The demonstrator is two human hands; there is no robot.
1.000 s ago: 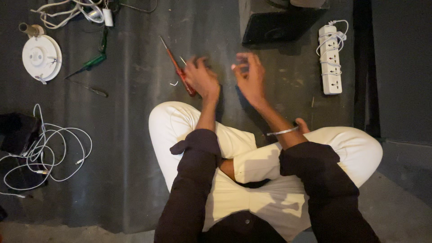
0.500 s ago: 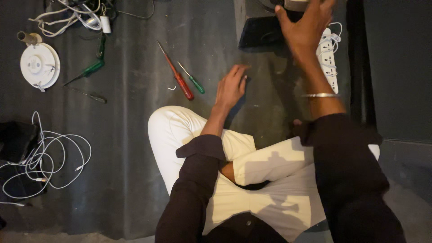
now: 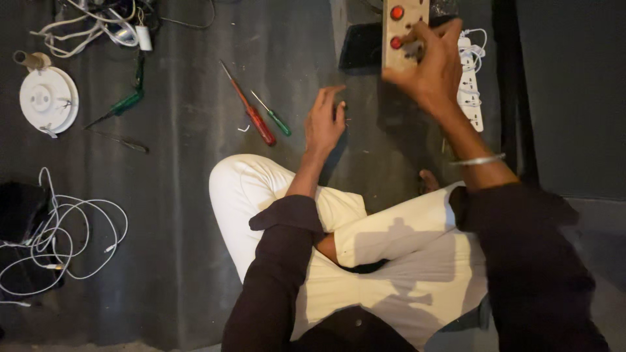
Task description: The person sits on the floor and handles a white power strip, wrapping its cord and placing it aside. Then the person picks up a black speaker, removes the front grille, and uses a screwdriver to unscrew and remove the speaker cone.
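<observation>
Raised since the prior frame, right hand now clasps a wooden switch board, fingers wrapped across its face; left hand rests released on the floor.

Open floor is left at 9 o'clock of the left hand, as far as the coiled white cable. At 10 o'clock the way is barred by 2 screwdrivers, a red-handled one and a green-handled one, lying just beside each other. At 6 o'clock room is closed off by the crossed legs. The right hand is hemmed at 3 o'clock by a white power strip and at 9 o'clock by a dark box; a switch board is gripped in it.
</observation>
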